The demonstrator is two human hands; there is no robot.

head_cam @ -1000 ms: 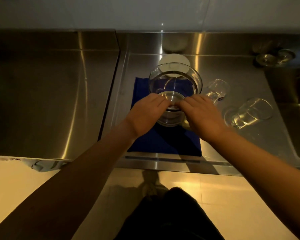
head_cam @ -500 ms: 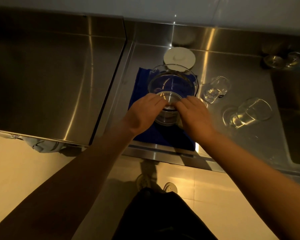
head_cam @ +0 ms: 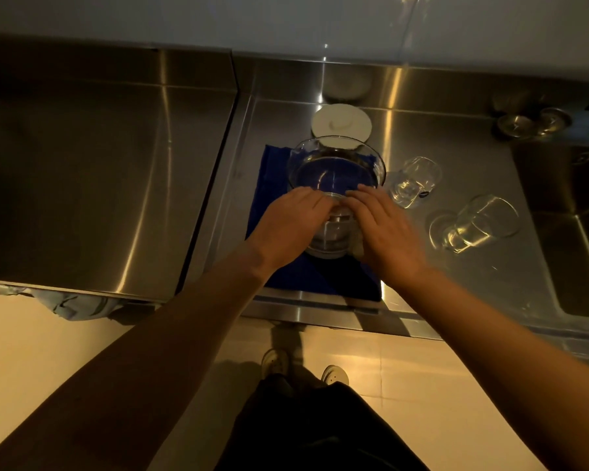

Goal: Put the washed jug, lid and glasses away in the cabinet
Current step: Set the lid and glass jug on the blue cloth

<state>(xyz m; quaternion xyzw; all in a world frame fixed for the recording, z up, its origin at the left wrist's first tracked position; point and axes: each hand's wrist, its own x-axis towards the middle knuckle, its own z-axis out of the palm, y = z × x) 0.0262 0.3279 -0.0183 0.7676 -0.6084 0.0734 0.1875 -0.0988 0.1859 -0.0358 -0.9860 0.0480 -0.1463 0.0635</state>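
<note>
So from my feed: bare steel counter point(head_cam: 92, 185) on the left, then the blue cloth point(head_cam: 269, 171) with the glass jug point(head_cam: 337, 168) on it, probably there to drain. Left hand point(head_cam: 288, 222) and right hand point(head_cam: 385, 232) lie on its near side, fingers fairly straight, seemingly steadying it for a lift. White lid point(head_cam: 341, 122) sits just behind. Two glasses point(head_cam: 413, 181) point(head_cam: 480, 224) lie on their sides further right.
</note>
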